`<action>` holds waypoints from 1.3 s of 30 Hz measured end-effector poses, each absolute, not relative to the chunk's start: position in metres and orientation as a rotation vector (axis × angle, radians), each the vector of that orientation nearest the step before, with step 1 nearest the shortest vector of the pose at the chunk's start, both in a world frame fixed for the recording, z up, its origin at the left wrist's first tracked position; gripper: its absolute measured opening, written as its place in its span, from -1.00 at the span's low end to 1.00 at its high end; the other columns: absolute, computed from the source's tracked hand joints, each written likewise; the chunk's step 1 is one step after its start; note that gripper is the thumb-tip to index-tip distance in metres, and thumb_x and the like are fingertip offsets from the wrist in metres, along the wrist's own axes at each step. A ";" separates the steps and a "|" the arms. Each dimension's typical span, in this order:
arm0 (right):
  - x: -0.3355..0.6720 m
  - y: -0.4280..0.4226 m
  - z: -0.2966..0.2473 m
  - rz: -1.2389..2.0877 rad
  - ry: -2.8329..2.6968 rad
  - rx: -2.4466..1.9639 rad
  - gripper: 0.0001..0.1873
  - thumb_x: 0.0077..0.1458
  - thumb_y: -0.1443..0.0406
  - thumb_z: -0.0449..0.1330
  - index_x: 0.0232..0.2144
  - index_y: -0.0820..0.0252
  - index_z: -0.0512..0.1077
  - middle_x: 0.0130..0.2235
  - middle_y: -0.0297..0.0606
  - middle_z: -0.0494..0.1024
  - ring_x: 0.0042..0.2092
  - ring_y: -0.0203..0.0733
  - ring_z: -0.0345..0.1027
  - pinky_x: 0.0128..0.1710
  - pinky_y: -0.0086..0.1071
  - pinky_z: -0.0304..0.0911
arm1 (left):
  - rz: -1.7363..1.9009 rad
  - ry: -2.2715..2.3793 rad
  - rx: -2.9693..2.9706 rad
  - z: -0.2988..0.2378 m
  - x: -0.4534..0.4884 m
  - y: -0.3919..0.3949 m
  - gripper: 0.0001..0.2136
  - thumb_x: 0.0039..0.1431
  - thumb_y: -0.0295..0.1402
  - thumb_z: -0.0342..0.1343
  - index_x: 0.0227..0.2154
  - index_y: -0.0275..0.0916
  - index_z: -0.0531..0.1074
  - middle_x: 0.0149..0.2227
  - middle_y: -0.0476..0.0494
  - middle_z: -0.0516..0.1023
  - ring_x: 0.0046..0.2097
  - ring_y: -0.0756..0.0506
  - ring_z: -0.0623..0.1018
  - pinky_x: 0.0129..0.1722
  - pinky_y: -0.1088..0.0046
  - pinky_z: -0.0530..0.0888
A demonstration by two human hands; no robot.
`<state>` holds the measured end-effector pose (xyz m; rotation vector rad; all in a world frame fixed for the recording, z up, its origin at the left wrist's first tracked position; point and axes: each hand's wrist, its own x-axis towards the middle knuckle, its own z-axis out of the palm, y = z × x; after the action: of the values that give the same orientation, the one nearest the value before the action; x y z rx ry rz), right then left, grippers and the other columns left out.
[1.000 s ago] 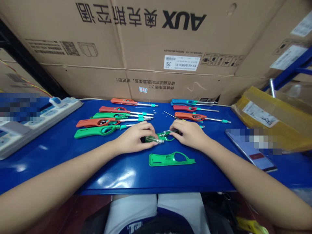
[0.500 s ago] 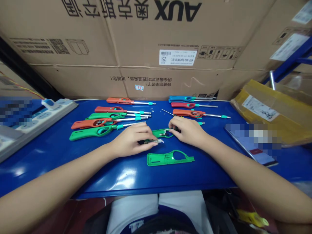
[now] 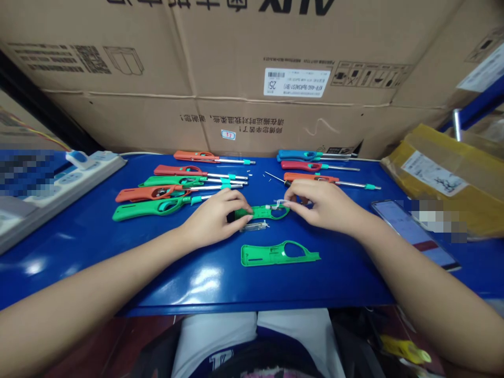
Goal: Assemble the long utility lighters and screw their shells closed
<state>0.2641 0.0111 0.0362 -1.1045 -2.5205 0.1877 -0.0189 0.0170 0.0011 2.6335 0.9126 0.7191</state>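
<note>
My left hand (image 3: 221, 215) grips the left end of a green lighter half-shell (image 3: 262, 212), thumb and fingers closed over its edge. My right hand (image 3: 321, 206) pinches a thin white wire or tube (image 3: 280, 202) above the shell's trigger loop. Just below the shell, a clear lighter fuel tank (image 3: 255, 226) with a white tip lies on the table. The other green half-shell (image 3: 275, 254) rests nearer the front edge, inner side up. A screwdriver (image 3: 277, 178) points out from behind my right hand, its handle mostly hidden.
Several long-necked lighters lie at left, among them a green lighter (image 3: 137, 209); others, including a blue lighter (image 3: 299, 155), lie at back right. A power strip (image 3: 66, 181) stands left. A phone (image 3: 413, 236) and a yellow-taped parcel (image 3: 444, 173) are right. A big carton (image 3: 236, 100) walls the back.
My left hand has let go of the clear fuel tank, now on the table, and holds the green half-shell. My right hand has shifted slightly right, still at the white wire. The view has tilted down.
</note>
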 end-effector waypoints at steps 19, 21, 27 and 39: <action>0.258 -0.006 0.049 0.354 -2.871 -1.074 -0.92 0.21 0.28 0.19 -0.29 0.14 0.48 -0.20 -0.32 0.53 -0.34 -0.29 0.34 -0.40 -0.39 0.08 | 0.624 0.595 2.822 0.013 -0.008 -0.014 -0.80 0.32 -0.21 0.16 -0.15 -0.21 0.57 -0.18 -0.13 0.57 -0.17 -0.12 0.47 -0.13 0.32 0.39; 0.257 -0.008 0.049 0.295 -2.868 -1.107 -0.92 0.20 0.29 0.17 -0.25 0.13 0.45 -0.20 -0.33 0.52 -0.35 -0.28 0.32 -0.41 -0.38 0.06 | 0.573 0.585 2.832 0.012 -0.008 -0.015 -0.74 0.27 -0.13 0.20 -0.15 -0.20 0.56 -0.19 -0.11 0.58 -0.18 -0.12 0.48 -0.15 0.32 0.38; 0.282 -0.003 0.056 0.158 -2.858 -1.407 -0.75 0.11 0.30 0.17 -0.12 0.08 0.42 -0.09 -0.25 0.51 -0.30 -0.18 0.40 -0.42 -0.36 0.08 | 0.502 0.560 2.892 0.012 -0.010 -0.013 -0.73 0.24 -0.13 0.20 -0.17 -0.22 0.56 -0.33 -0.05 0.58 -0.26 -0.10 0.49 -0.25 0.35 0.35; 0.285 0.006 0.050 0.314 -2.748 -1.254 -0.92 0.13 0.29 0.18 -0.28 0.13 0.41 -0.26 -0.30 0.54 -0.33 -0.23 0.35 -0.36 -0.38 0.13 | 0.422 0.556 3.016 0.022 -0.019 -0.003 -0.77 0.24 -0.19 0.17 -0.20 -0.23 0.57 -0.34 -0.07 0.58 -0.27 -0.12 0.47 -0.27 0.34 0.36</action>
<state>0.2851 0.0059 0.0495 -1.2542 -2.7481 0.3136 -0.0193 -0.0031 0.0219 3.0165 0.5564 0.4223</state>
